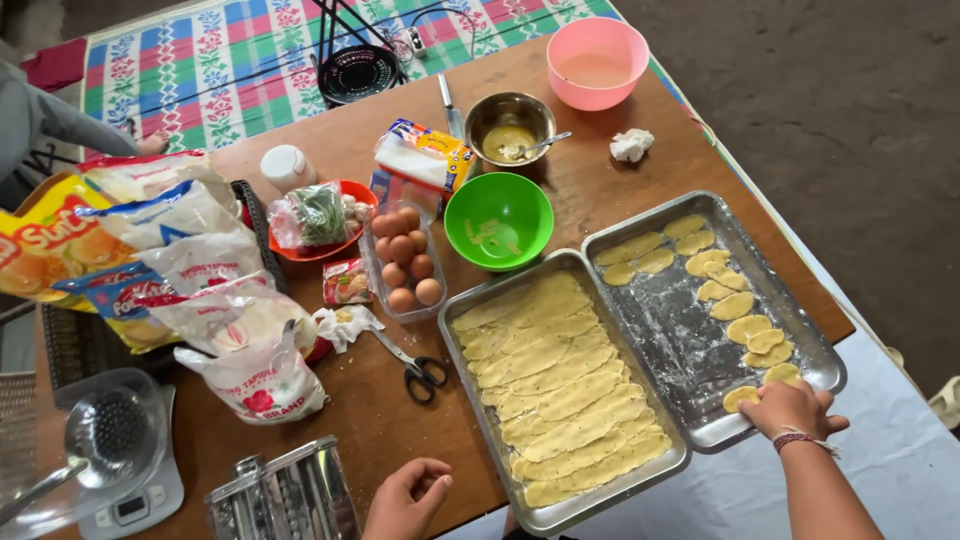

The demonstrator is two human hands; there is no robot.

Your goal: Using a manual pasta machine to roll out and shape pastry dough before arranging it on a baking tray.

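My right hand (pixel 792 407) rests on the near rim of the right metal tray (pixel 668 330), fingers closed over a small round dough piece (pixel 741 398) beside it. Several round yellow dough pieces (pixel 735 305) line that floured tray's far and right sides. The left metal tray (pixel 470 392) is filled with long strips of yellow dough (pixel 555 385). My left hand (pixel 408 497) lies loosely curled on the wooden table (pixel 380 420) near the front edge, holding nothing, next to a metal pasta machine (pixel 285 495).
Scissors (pixel 418 368) lie left of the trays. Behind are a green bowl (pixel 498 218), a steel bowl with spoon (pixel 510 128), a pink bowl (pixel 597 62), a box of eggs (pixel 405 262), flour bags (pixel 215 300), a sieve on a scale (pixel 110 440) and crumpled paper (pixel 632 145).
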